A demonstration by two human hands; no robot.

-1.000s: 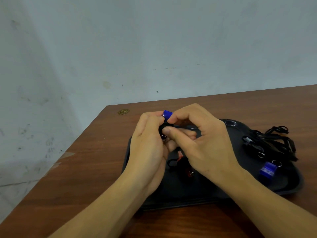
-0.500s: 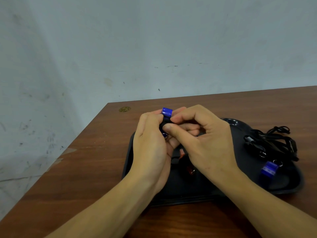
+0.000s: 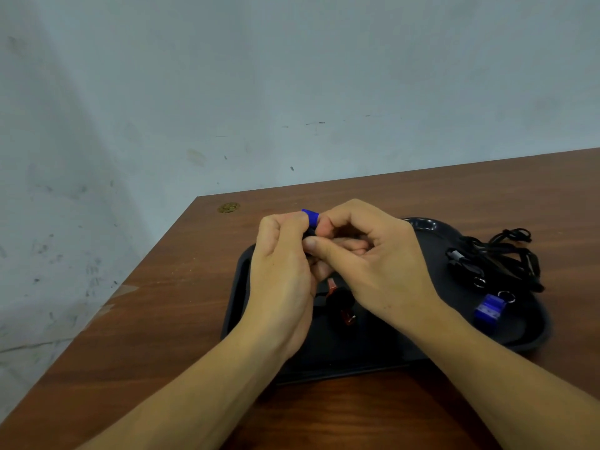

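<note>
left hand [image 3: 282,274] and right hand [image 3: 373,264] both pinch small blue piece [image 3: 311,216] | above black tray [image 3: 237,300] | second blue piece [image 3: 489,311] at 3 o'clock

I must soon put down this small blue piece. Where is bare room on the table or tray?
Bare wood lies left of the black plastic tray, up to the brown wooden table's edge, and behind the tray. Inside, the floor by the near rim looks free. Crowded: its right side, with tangled black cords and a blue plastic block.
</note>
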